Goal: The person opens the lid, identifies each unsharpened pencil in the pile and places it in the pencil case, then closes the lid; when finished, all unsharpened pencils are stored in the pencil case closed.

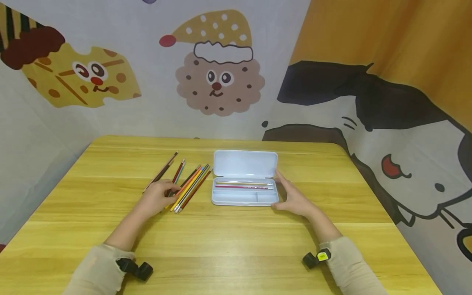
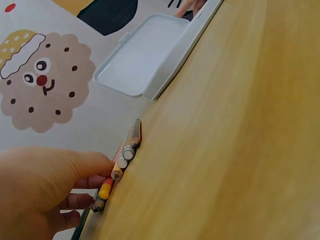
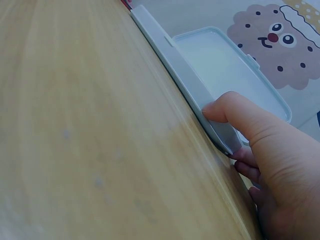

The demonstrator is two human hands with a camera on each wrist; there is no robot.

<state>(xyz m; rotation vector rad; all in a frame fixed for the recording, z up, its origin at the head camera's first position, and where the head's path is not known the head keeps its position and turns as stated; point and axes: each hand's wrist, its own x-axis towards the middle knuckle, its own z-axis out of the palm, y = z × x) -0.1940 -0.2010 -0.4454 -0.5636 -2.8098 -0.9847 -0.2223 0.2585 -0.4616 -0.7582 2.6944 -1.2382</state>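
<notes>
Probably light, stiff and smooth, apt to roll: the loose pencils [image 1: 189,186], lying at the left hand [image 1: 157,197] and just right of its fingertips. Best taken mid-shaft. Left fingers bent, touching pencils; cannot tell whether any is pinched. Right hand [image 1: 295,200]: thumb and fingers spread wide, gripping its end of the open pencil case [image 1: 234,199], likely rigid plastic, between the hands.

Soft, even light with faint shadows
</notes>
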